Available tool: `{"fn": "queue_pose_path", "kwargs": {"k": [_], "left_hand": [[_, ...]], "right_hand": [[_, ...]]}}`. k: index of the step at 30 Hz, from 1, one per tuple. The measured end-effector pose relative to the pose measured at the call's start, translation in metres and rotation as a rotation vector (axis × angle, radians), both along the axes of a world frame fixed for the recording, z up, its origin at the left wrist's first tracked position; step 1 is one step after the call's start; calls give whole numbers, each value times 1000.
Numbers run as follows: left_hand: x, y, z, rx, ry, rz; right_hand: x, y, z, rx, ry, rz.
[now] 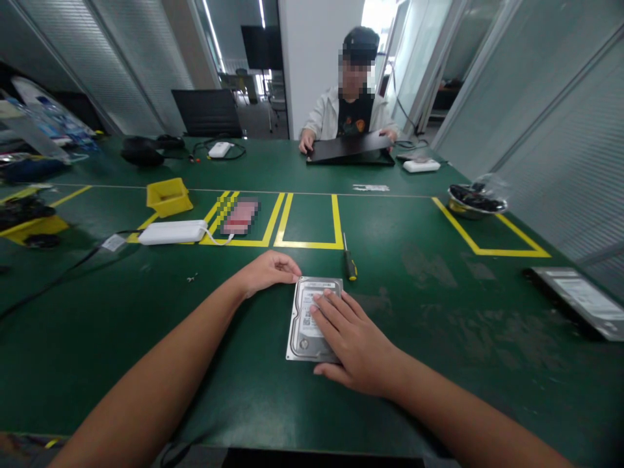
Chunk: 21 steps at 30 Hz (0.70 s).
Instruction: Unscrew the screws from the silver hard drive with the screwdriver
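A silver hard drive (301, 325) with a white label lies on the green table in front of me. My right hand (348, 338) rests over its right side, fingers stretched flat across the label and the thumb at the near edge. At the drive's far left corner is my left hand (269, 271), its fingers curled and the thumb and fingertips pinched together on that corner. Just beyond the drive's far right corner lies a screwdriver (350, 265) with a black and yellow handle, its shaft pointing away from me.
Yellow tape marks rectangles on the table (234, 390). Left are a white power strip (173, 233), a phone (241, 216) and a yellow bin (169, 197). Another drive (582, 299) and a metal bowl (476, 201) stand right. Opposite, a person (324, 117) handles a black panel (348, 151).
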<state>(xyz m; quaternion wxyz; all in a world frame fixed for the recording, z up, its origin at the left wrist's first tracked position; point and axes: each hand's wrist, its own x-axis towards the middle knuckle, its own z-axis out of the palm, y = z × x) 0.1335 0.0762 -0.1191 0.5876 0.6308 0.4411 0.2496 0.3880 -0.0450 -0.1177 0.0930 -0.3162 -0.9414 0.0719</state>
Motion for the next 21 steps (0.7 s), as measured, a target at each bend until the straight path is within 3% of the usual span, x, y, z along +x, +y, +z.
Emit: {"fn": "queue_pose_path", "kwargs": {"k": [13, 21], "left_hand": [[-2, 1, -2, -7, -21, -10], [-2, -1, 0, -3, -17, 0]], "right_hand": [[1, 1, 14, -64, -25, -13], [1, 0, 13, -70, -27, 5]]}}
